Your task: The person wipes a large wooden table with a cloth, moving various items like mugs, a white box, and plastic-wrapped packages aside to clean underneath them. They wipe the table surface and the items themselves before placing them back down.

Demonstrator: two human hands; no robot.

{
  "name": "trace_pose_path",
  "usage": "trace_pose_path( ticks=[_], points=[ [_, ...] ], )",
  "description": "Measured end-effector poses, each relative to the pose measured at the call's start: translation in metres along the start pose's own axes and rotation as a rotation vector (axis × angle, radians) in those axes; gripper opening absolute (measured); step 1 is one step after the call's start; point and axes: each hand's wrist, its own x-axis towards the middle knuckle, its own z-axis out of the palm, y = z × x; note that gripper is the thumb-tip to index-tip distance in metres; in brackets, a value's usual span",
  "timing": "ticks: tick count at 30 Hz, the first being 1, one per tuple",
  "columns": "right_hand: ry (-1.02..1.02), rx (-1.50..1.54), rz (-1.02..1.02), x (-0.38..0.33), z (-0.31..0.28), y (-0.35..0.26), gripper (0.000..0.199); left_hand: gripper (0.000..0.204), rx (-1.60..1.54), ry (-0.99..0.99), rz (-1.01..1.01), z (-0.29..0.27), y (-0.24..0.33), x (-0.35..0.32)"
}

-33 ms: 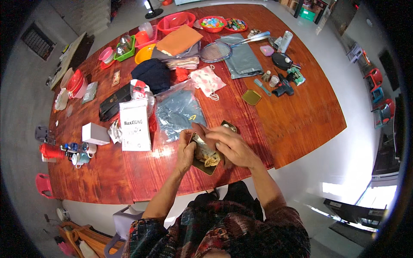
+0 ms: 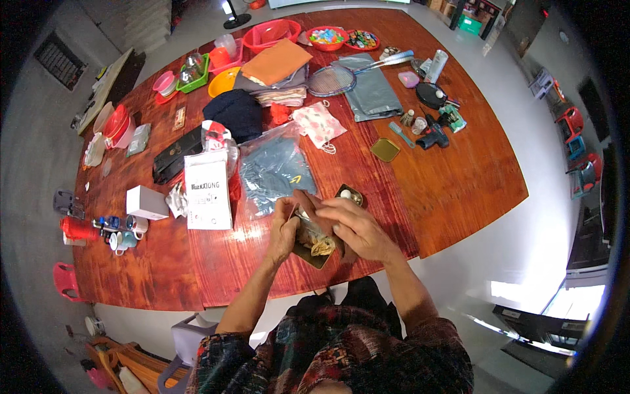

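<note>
Near the table's front edge, my left hand (image 2: 284, 230) is closed on the upper left side of a thin, brown, leather-like flap or pouch (image 2: 305, 201). My right hand (image 2: 361, 227) has its bent fingers on the same brown piece from the right. Directly below both hands is an open rectangular gold-toned tin (image 2: 311, 259), holding a crumpled clear plastic bag with a yellowish-brown bundle (image 2: 322, 247). Part of the tin is hidden by my hands. Just beyond my right hand stands a smaller open tin (image 2: 355, 197) with a white round item inside.
A bagged dark garment (image 2: 275, 172) and a white printed packet (image 2: 209, 197) lie ahead on the left. Farther right are a gold lid (image 2: 385, 150), a black drill-like tool (image 2: 433, 134) and a badminton racket (image 2: 333, 80). Mugs (image 2: 123, 241) and a white box (image 2: 146, 203) sit left.
The brown piece and my right fingers have shifted very slightly. Both hands otherwise keep their places over the tin, and the view has moved a little.
</note>
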Motion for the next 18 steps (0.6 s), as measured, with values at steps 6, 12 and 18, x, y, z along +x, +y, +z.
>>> trace_pose_path(
  ticks=[6,12,18],
  points=[
    [0.014,-0.039,-0.052,-0.001,0.022,-0.035,0.032,0.054,0.203,-0.301,0.242,-0.018,0.021,-0.029],
    [-0.105,0.394,0.263,0.023,0.031,-0.025,0.029,0.082,0.07,-0.319,0.097,-0.019,0.046,-0.053],
    [0.281,0.909,0.42,0.004,0.046,-0.025,0.034,0.074,-0.173,-0.124,-0.125,-0.02,0.048,-0.061]
  ],
)
